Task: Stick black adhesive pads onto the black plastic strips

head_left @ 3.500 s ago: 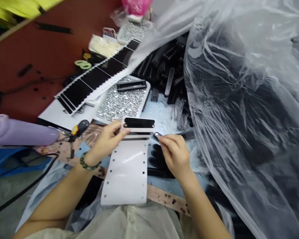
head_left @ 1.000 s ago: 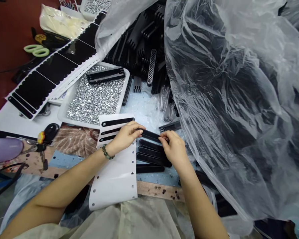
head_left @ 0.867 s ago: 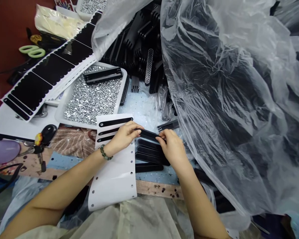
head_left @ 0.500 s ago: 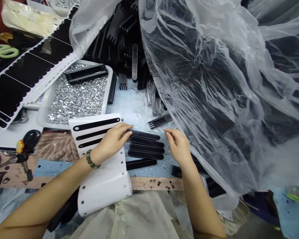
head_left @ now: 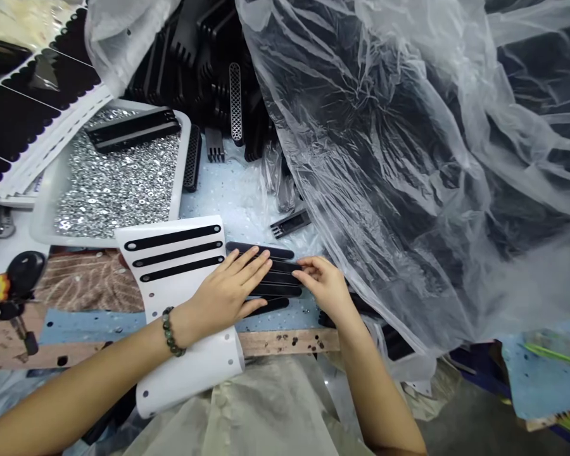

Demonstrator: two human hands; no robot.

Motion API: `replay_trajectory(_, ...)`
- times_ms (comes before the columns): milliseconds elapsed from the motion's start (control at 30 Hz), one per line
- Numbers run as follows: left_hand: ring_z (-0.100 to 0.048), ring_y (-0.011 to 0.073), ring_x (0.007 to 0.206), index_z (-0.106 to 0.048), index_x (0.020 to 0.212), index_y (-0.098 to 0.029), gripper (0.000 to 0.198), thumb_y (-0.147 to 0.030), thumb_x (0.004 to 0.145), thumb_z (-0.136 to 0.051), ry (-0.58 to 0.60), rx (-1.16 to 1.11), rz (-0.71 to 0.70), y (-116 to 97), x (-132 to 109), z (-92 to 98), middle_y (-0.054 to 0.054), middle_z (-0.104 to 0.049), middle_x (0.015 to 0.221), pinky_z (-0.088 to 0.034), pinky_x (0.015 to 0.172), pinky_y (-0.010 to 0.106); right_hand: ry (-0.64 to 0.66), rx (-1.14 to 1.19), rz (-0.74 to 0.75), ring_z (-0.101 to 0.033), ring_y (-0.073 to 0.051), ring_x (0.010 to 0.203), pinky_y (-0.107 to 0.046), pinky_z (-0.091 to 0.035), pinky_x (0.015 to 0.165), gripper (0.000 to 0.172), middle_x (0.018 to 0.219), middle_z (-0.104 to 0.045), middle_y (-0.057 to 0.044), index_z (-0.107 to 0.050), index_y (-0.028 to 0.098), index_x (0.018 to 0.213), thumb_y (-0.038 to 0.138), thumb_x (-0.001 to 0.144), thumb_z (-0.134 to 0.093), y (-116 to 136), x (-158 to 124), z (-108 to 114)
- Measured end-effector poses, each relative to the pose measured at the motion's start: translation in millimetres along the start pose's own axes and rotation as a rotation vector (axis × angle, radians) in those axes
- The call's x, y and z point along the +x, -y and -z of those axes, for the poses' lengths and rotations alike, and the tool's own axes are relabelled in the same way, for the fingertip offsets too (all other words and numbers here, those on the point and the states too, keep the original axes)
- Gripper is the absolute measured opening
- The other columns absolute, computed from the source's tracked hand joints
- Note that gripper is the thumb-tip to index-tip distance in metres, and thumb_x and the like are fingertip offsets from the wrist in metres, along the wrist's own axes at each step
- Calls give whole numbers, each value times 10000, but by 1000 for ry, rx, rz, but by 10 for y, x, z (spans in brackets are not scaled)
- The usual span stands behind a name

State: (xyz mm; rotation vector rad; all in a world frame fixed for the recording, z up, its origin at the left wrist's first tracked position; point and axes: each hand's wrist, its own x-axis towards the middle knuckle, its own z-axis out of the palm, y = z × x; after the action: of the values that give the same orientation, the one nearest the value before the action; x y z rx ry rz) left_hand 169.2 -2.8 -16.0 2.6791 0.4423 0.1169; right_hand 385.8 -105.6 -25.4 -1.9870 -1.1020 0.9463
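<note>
Black strips (head_left: 278, 290) lie under the flat open left hand (head_left: 225, 294), touching the curled right hand (head_left: 323, 285).

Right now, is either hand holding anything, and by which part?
Left hand lies flat on the slim black rounded strips, gripping nothing; right fingertips touch their right ends, but a pinch cannot be told.

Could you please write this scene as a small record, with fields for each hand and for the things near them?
Left hand: left hand lies flat on black strips
Left wrist: green bead bracelet
Right hand: fingertips of right hand touch the strips' right ends
Beside hands: white perforated sheet holding three black strips
Behind: white tray of small silver rings
Right side: clear plastic sheeting
</note>
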Motion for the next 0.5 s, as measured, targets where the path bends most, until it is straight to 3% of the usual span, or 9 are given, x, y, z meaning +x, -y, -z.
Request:
replay_trajectory(133,-232,303,1406,-253,1470,-171,646,-435,921,-468,15,16,5,25,-16,-42,92,-288,1516,-244,1132,507,16,204,-45,-603,-142,679,-287,-512,642,201,785,-613,-18,-669,186,795,372,723,-692,-93,62,-49)
replay_trajectory(267,-225,308,1408,-242,1474,-187,654,-430,916,-482,29,22,7,25,-11,-54,88,-274,1521,-237,1132,513,-64,323,-72,-586,-137,672,-270,-485,628,185,736,-583,4,-657,189,729,367,707,-702,-119,59,-106)
replay_trajectory(500,-279,313,1388,-302,1454,-204,631,-396,898,-530,-7,-9,24,-8,9,-45,101,-344,1490,-247,1128,519,-89,77,3,-544,-150,701,-284,-445,674,261,734,-559,-2,-614,199,771,415,866,-503,20,66,-108)
